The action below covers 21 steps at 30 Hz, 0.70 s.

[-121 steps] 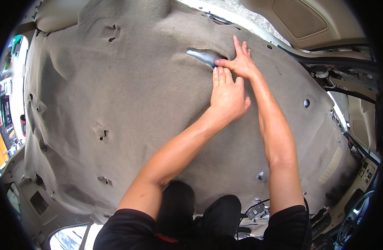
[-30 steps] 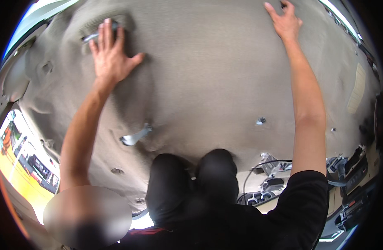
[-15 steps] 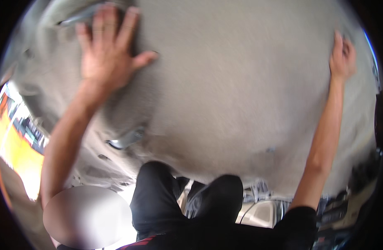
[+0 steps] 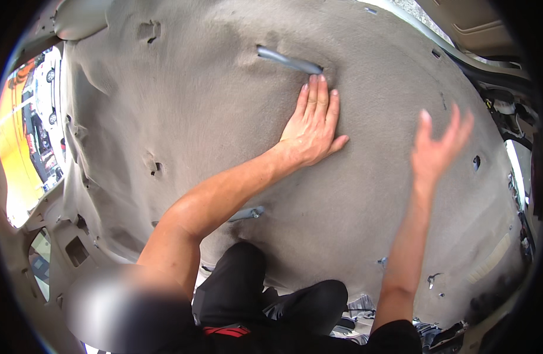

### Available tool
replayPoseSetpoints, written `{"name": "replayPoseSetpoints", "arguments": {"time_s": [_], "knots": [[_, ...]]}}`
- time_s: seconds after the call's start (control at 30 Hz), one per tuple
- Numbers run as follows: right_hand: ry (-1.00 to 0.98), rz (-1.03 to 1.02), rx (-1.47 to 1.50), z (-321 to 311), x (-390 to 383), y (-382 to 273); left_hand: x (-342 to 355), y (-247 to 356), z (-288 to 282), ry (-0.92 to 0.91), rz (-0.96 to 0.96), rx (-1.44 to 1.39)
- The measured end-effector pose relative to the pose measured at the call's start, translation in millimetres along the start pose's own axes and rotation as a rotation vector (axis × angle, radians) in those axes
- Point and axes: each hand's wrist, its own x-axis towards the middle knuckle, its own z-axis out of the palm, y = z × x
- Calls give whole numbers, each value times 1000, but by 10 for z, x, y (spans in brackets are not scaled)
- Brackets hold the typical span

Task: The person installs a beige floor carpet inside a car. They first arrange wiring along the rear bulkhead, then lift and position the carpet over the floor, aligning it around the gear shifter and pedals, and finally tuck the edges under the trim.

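Carpet [image 4: 360, 189] under the hands [image 4: 310, 131] [image 4: 434, 154]: left flat, right splayed.

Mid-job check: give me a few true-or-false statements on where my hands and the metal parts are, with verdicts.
1. The left hand lies palm-down on the grey-brown carpet. True.
2. The right hand is clenched in a fist. False: its thumb and fingers are spread.
3. A metal strip shows just beyond the left fingertips. True.
4. The two hands touch each other. False: carpet shows between them.
5. Another metal piece shows beside the right hand. False: that piece is beside the left forearm.
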Motion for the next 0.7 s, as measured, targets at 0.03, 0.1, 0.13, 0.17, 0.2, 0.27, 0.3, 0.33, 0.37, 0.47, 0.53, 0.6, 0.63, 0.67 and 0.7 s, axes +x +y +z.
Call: {"name": "replayPoseSetpoints", "arguments": {"time_s": [0.03,0.1,0.13,0.17,0.2,0.27,0.3,0.33,0.37,0.47,0.53,0.6,0.63,0.67,0.7], "knots": [[-61,-159,154,241,101,-331,0,4,-15,35,9,-65],[-211,-251,89,880,215,-689,41,58,-92,85,28,-163],[-300,-216,-112,1153,236,-690,102,81,-170,63,52,-190],[-307,-200,-124,1310,211,-620,123,67,-203,36,66,-216],[-309,-182,-130,1439,208,-561,124,35,-176,98,239,-191],[-336,-151,-174,1543,248,-631,74,69,-200,183,192,-295],[-378,-142,-185,1585,247,-668,61,86,-221,227,173,-346],[-414,-127,-207,1613,266,-693,74,36,-297,286,165,-305],[-447,-109,-230,1619,284,-701,60,-104,-465,344,160,-263],[-427,-100,-250,1554,242,-667,165,-794,-1030,526,28,-97],[-380,-124,-264,1556,227,-687,232,-1527,-970,367,-124,-55],[-340,-157,-186,1594,143,-739,247,-2032,-823,374,-98,-53],[-328,-174,-159,1571,114,-727,263,-2033,-807,385,-135,-51],[-344,-156,-150,1559,108,-718,278,-2070,-823,382,-133,-55],[-345,-165,-135,1590,109,-745,289,-2114,-853,379,-130,-57]]}}
